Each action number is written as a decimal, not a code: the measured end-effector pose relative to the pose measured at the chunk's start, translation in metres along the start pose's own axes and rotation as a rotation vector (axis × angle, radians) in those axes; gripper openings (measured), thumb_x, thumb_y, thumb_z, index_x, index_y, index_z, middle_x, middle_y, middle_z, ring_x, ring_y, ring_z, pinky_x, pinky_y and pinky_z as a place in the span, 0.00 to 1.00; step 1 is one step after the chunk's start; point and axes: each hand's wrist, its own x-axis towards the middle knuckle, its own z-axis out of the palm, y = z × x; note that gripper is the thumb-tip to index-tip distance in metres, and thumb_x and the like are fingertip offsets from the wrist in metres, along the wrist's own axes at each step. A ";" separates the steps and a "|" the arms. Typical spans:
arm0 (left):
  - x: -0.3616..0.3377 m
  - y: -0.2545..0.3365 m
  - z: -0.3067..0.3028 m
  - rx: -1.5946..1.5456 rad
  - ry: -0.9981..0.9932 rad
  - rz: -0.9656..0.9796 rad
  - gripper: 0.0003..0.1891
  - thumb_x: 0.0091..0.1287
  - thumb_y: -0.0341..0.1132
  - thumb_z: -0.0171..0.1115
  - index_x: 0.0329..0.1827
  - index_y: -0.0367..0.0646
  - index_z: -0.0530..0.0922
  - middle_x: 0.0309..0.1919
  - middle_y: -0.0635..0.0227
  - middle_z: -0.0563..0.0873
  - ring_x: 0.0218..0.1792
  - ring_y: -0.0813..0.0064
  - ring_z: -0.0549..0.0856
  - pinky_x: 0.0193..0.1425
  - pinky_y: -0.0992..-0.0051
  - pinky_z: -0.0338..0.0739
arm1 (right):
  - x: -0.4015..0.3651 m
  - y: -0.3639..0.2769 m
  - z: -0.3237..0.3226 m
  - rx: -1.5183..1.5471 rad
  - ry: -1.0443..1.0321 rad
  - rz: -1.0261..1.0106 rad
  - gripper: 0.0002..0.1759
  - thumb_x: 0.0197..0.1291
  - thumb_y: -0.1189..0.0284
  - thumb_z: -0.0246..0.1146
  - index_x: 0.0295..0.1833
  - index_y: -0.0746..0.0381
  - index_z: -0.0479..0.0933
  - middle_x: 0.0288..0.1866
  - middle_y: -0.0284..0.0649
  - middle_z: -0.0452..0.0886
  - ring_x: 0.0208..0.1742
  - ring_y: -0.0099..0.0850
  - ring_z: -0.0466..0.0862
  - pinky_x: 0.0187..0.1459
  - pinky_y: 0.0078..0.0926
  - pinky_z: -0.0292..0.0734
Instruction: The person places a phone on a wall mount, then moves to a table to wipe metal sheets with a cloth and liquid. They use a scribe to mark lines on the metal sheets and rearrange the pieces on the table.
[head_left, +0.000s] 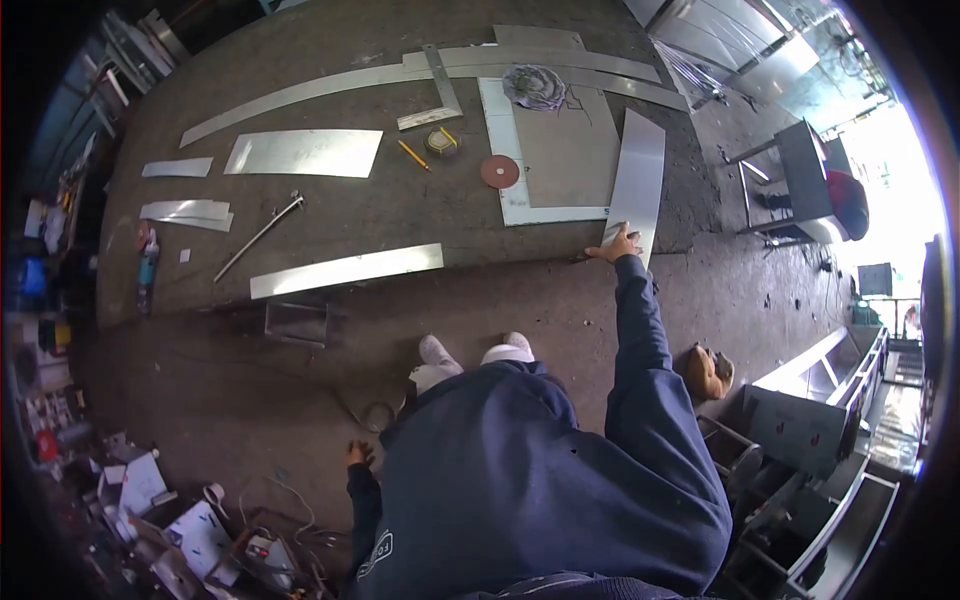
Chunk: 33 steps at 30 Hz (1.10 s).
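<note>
My right hand (619, 244) lies on the lower end of a long metal sheet strip (638, 165) at the right end of the table (330, 215), fingers spread over its surface. Left of that strip is a flat grey panel (570, 150) with a pale L-shaped border (508, 160). A reddish round disc (500, 171) rests on the border, and a crumpled purple cloth (534, 88) lies at the top. My left hand (360, 454) hangs low beside my body, away from the table, its fingers apart and nothing visible in them.
On the table are a metal square (440, 85), a tape measure (440, 141), a yellow pencil (414, 155), several metal strips and an angle grinder (147, 270). Brown shoes (709, 373) stand on the floor at right. Metal frames and clutter lie at both sides.
</note>
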 end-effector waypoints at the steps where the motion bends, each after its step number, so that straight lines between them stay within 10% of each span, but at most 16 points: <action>1: -0.002 -0.029 -0.004 -0.021 0.017 -0.044 0.25 0.73 0.50 0.54 0.70 0.52 0.66 0.55 0.61 0.82 0.49 0.59 0.86 0.43 0.59 0.80 | 0.004 0.005 0.002 0.041 0.002 -0.014 0.82 0.30 0.42 0.82 0.81 0.65 0.37 0.79 0.73 0.44 0.81 0.64 0.45 0.77 0.63 0.43; 3: -0.009 -0.084 0.002 -0.024 0.014 -0.110 0.22 0.73 0.51 0.52 0.65 0.53 0.69 0.51 0.62 0.82 0.47 0.57 0.85 0.42 0.58 0.79 | 0.009 0.019 0.003 0.082 0.002 -0.032 0.79 0.32 0.45 0.82 0.82 0.64 0.38 0.79 0.71 0.45 0.82 0.63 0.42 0.77 0.62 0.38; 9: -0.086 -0.145 0.082 0.055 -0.193 -0.113 0.18 0.71 0.55 0.47 0.53 0.55 0.75 0.40 0.64 0.81 0.43 0.52 0.84 0.39 0.54 0.75 | -0.021 0.050 -0.015 0.114 0.131 -0.228 0.68 0.40 0.57 0.78 0.82 0.59 0.42 0.75 0.70 0.56 0.65 0.70 0.72 0.62 0.53 0.77; 11: -0.088 -0.143 0.111 -0.767 -0.592 -0.400 0.16 0.74 0.48 0.51 0.58 0.53 0.76 0.44 0.63 0.82 0.43 0.56 0.85 0.39 0.61 0.79 | -0.030 0.075 -0.051 0.291 0.117 -0.368 0.60 0.42 0.62 0.75 0.79 0.64 0.51 0.69 0.64 0.69 0.63 0.59 0.78 0.62 0.42 0.78; 14: -0.053 -0.163 0.140 0.035 -0.244 0.094 0.18 0.73 0.48 0.54 0.61 0.52 0.74 0.47 0.61 0.83 0.44 0.58 0.85 0.40 0.59 0.80 | -0.022 0.136 -0.082 0.658 0.170 -0.573 0.46 0.49 0.76 0.66 0.76 0.66 0.58 0.57 0.54 0.83 0.55 0.45 0.85 0.55 0.36 0.82; 20: -0.083 -0.119 0.181 0.218 -0.210 0.372 0.25 0.71 0.48 0.61 0.68 0.50 0.72 0.53 0.57 0.84 0.45 0.62 0.86 0.43 0.56 0.82 | 0.043 0.258 -0.071 1.184 -0.253 -0.486 0.37 0.64 0.78 0.66 0.74 0.74 0.56 0.62 0.52 0.78 0.60 0.36 0.81 0.58 0.28 0.79; 22: -0.093 -0.104 0.178 0.279 -0.206 0.291 0.26 0.71 0.48 0.61 0.69 0.49 0.71 0.54 0.58 0.84 0.46 0.61 0.86 0.44 0.55 0.81 | 0.036 0.259 -0.065 1.340 -0.333 -0.116 0.36 0.65 0.75 0.67 0.73 0.73 0.59 0.63 0.49 0.77 0.62 0.33 0.79 0.60 0.28 0.77; 28: -0.116 -0.057 0.159 0.081 -0.135 0.067 0.30 0.71 0.50 0.61 0.73 0.49 0.65 0.55 0.59 0.84 0.49 0.57 0.87 0.50 0.52 0.78 | -0.002 0.237 -0.049 1.497 -0.404 -0.468 0.34 0.67 0.70 0.66 0.73 0.71 0.62 0.61 0.42 0.79 0.60 0.29 0.79 0.60 0.26 0.73; 33: -0.178 0.047 0.197 -0.017 -0.303 0.344 0.26 0.72 0.53 0.60 0.69 0.50 0.73 0.56 0.63 0.85 0.53 0.66 0.85 0.53 0.66 0.79 | -0.061 0.200 -0.044 1.458 -0.522 -0.605 0.31 0.65 0.67 0.70 0.68 0.69 0.69 0.58 0.38 0.82 0.58 0.26 0.80 0.61 0.26 0.72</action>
